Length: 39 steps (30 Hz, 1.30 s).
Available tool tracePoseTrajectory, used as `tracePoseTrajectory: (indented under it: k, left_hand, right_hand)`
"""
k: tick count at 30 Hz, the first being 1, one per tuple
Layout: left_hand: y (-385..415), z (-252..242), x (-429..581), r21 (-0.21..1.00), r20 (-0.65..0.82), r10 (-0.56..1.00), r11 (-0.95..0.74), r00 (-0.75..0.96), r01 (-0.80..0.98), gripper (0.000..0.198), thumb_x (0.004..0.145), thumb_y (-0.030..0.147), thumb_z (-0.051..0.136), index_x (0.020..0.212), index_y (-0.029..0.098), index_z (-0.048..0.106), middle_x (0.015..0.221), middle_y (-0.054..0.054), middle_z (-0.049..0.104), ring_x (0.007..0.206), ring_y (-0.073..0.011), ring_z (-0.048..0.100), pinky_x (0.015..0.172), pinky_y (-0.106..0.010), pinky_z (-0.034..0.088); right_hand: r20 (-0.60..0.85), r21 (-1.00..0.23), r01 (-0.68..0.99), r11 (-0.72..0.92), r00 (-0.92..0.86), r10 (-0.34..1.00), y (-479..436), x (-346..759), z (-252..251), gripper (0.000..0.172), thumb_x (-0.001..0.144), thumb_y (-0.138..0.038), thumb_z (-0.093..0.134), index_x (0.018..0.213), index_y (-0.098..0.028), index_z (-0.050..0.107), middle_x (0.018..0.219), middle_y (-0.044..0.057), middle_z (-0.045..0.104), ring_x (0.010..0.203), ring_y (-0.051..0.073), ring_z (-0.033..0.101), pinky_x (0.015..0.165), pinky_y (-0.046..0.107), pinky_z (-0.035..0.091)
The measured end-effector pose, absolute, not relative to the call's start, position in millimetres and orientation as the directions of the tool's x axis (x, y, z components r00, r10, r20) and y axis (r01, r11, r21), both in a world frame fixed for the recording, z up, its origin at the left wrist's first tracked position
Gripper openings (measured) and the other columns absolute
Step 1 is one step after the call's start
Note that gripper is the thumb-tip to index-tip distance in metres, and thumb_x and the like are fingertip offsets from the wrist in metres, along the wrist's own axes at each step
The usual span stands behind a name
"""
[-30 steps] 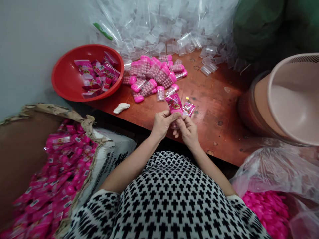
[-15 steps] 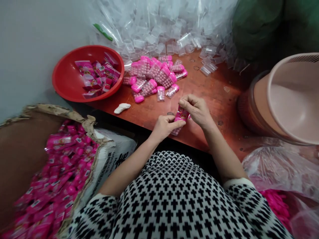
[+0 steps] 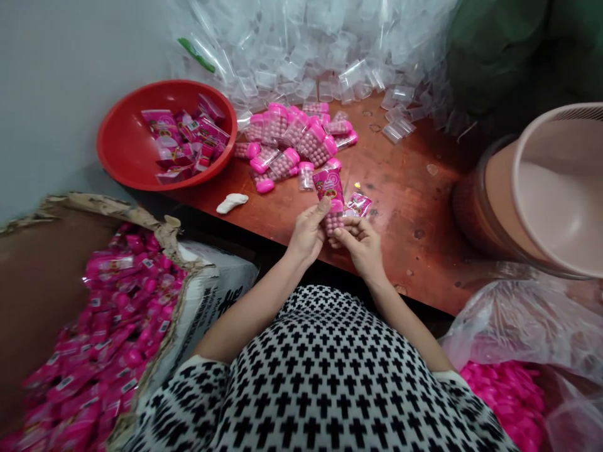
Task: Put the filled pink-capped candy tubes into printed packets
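Near the table's front edge, my left hand (image 3: 308,232) grips a small clear bottle of pink balls (image 3: 334,218) with a printed pink wrapper (image 3: 328,187) at its upper end. My right hand (image 3: 360,243) pinches the lower end of the same bottle from the right. Just beyond my right hand lies another printed pink packet (image 3: 358,204) on the table. Farther back is a pile of pink-capped bottles (image 3: 287,139) filled with pink balls. A red bowl (image 3: 113,157) to the left holds several printed pink packets (image 3: 188,135).
Many clear containers (image 3: 301,63) lie along the back. A torn carton (image 3: 160,226) of pink packed bottles stands at lower left. Pale tubs (image 3: 499,194) are at right, above a plastic bag (image 3: 509,320) and pink caps (image 3: 506,395). A white piece (image 3: 232,203) lies near the table edge.
My right hand has moved down from the wrapper's top to the bottle's lower end. The wrapper now stands upright in view, and the packet on the table is uncovered.
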<state>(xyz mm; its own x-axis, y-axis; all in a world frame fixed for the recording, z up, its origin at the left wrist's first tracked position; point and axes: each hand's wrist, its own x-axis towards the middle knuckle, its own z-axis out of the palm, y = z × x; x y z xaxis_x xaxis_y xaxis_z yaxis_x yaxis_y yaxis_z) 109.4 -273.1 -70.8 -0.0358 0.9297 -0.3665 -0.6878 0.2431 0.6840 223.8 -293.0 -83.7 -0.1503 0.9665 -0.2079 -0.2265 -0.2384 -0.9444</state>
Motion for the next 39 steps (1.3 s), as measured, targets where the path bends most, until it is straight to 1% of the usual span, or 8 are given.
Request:
tracePoseTrajectory:
  k: [9, 14, 19, 24, 29, 32, 35, 39]
  left_hand:
    - [-274, -69, 106, 0.715, -0.408, 0.913, 0.303, -0.024, -0.630, 0.035, 0.054, 0.034, 0.089, 0.068, 0.009, 0.069, 0.065, -0.006, 0.069, 0.055, -0.0096, 0.060, 0.052, -0.020, 0.047]
    - [-279, -71, 107, 0.687, -0.381, 0.918, 0.360, 0.109, -0.632, 0.036, 0.054, 0.032, 0.089, 0.059, 0.009, 0.063, 0.052, 0.002, 0.055, 0.044, -0.0071, 0.049, 0.041, -0.021, 0.041]
    - [-286, -75, 104, 0.682, -0.382, 0.919, 0.351, 0.096, -0.641, 0.039, 0.055, 0.034, 0.090, 0.059, 0.008, 0.063, 0.059, -0.002, 0.060, 0.051, -0.0095, 0.056, 0.050, -0.024, 0.050]
    - [-288, -69, 96, 0.667, -0.400, 0.915, 0.330, 0.052, -0.668, 0.038, 0.055, 0.035, 0.090, 0.062, 0.008, 0.064, 0.062, -0.002, 0.063, 0.050, -0.0089, 0.056, 0.047, -0.023, 0.047]
    - [-298, -64, 97, 0.682, -0.379, 0.925, 0.295, 0.023, -0.669, 0.035, 0.055, 0.034, 0.090, 0.067, 0.008, 0.069, 0.061, -0.002, 0.064, 0.053, -0.0081, 0.057, 0.053, -0.022, 0.050]
    - [-315, -55, 80, 0.750, -0.351, 0.930, 0.206, -0.114, -0.628, 0.032, 0.056, 0.034, 0.089, 0.067, 0.011, 0.069, 0.071, -0.003, 0.070, 0.066, -0.0134, 0.066, 0.068, -0.028, 0.057]
    - [-342, -41, 35, 0.860, -0.222, 0.863, -0.046, -0.454, -0.508, 0.033, 0.064, 0.048, 0.083, 0.071, 0.018, 0.069, 0.092, -0.001, 0.076, 0.092, -0.0202, 0.070, 0.089, -0.036, 0.058]
    - [-360, -40, -22, 0.925, -0.019, 0.609, -0.290, -0.793, -0.244, 0.066, 0.085, 0.078, 0.036, 0.098, 0.024, 0.072, 0.111, 0.003, 0.074, 0.110, -0.0177, 0.066, 0.100, -0.034, 0.054]
  right_hand:
    - [-0.180, -0.958, -0.204, -0.201, -0.116, 0.977, -297, 224, -85, 0.031, 0.071, -0.039, 0.079, 0.089, -0.020, 0.064, 0.075, -0.002, 0.073, 0.058, 0.010, 0.067, 0.060, 0.026, 0.061]
    - [-0.208, -0.916, -0.330, -0.228, -0.097, 0.973, -288, 222, -88, 0.034, 0.066, -0.041, 0.082, 0.083, -0.019, 0.063, 0.068, -0.003, 0.073, 0.052, 0.010, 0.066, 0.054, 0.023, 0.059]
    - [-0.180, -0.910, -0.359, -0.205, -0.103, 0.978, -279, 223, -93, 0.037, 0.064, -0.040, 0.085, 0.075, -0.020, 0.056, 0.056, -0.007, 0.067, 0.045, 0.008, 0.062, 0.045, 0.018, 0.053]
    - [-0.100, -0.928, -0.330, -0.172, -0.224, 0.969, -283, 224, -88, 0.036, 0.068, -0.041, 0.083, 0.089, -0.022, 0.060, 0.075, -0.004, 0.072, 0.061, 0.010, 0.069, 0.056, 0.021, 0.059]
    - [-0.107, -0.924, -0.341, -0.171, -0.200, 0.974, -280, 211, -82, 0.036, 0.067, -0.041, 0.083, 0.078, -0.020, 0.056, 0.063, -0.007, 0.067, 0.050, 0.008, 0.065, 0.050, 0.019, 0.057]
    - [-0.103, -0.924, -0.327, -0.198, -0.286, 0.953, -280, 198, -77, 0.042, 0.063, -0.045, 0.085, 0.078, -0.021, 0.054, 0.065, -0.006, 0.069, 0.051, 0.008, 0.065, 0.049, 0.019, 0.055]
    - [-0.094, -0.936, -0.287, -0.202, -0.350, 0.932, -278, 196, -71, 0.042, 0.066, -0.049, 0.081, 0.082, -0.021, 0.055, 0.060, -0.006, 0.067, 0.051, 0.010, 0.065, 0.048, 0.020, 0.054]
    - [-0.088, -0.965, -0.225, -0.136, -0.211, 0.974, -265, 224, -69, 0.034, 0.075, -0.049, 0.074, 0.084, -0.021, 0.057, 0.066, -0.003, 0.070, 0.051, 0.010, 0.065, 0.046, 0.019, 0.051]
